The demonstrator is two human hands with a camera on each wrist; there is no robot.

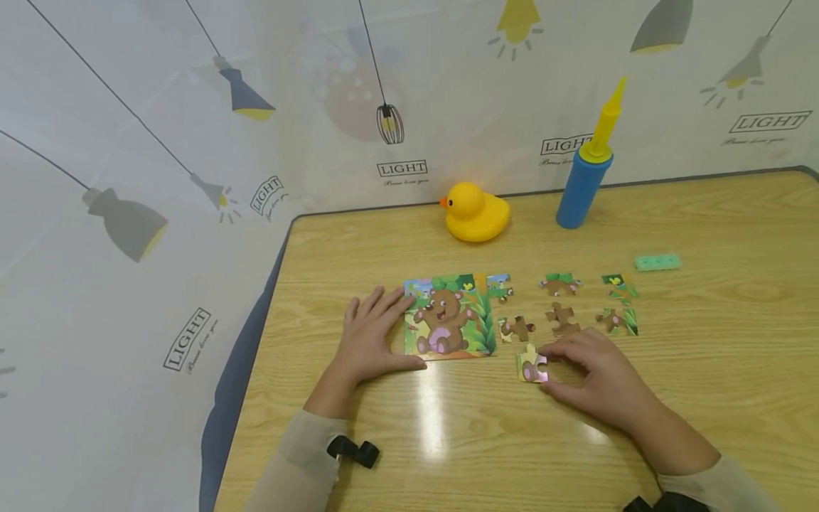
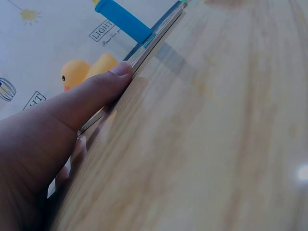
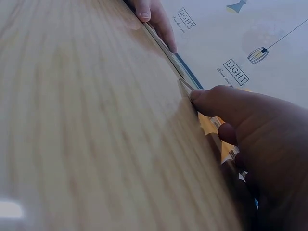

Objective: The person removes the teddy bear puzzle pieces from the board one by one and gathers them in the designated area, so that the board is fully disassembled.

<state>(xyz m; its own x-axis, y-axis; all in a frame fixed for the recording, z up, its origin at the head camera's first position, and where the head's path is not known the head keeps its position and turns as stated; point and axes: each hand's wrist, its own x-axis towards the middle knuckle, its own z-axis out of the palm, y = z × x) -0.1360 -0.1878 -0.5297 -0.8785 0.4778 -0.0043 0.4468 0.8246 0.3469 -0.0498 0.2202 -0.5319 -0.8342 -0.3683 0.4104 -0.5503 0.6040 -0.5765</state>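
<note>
A square picture board (image 1: 443, 320) printed with a brown bear lies flat on the table. My left hand (image 1: 371, 343) rests at its left side, fingers spread; the fingertips touch the left edge and the thumb lies along the bottom edge. With thumb and forefinger, my right hand (image 1: 598, 377) pinches a jigsaw piece (image 1: 530, 367) showing a bear's foot, just right of the board. In the right wrist view, the right thumb (image 3: 211, 102) is against the piece's edge. Beyond it lie several loose jigsaw pieces, among them a brown one (image 1: 563, 319) and a corner one (image 1: 499, 286).
A yellow rubber duck (image 1: 476, 213) sits near the table's back edge. To its right a blue hand pump (image 1: 584, 186) with a yellow nozzle stands upright. A mint-green block (image 1: 657, 262) lies at the right. Behind the wooden table (image 1: 461, 448) hangs a lamp-patterned cloth.
</note>
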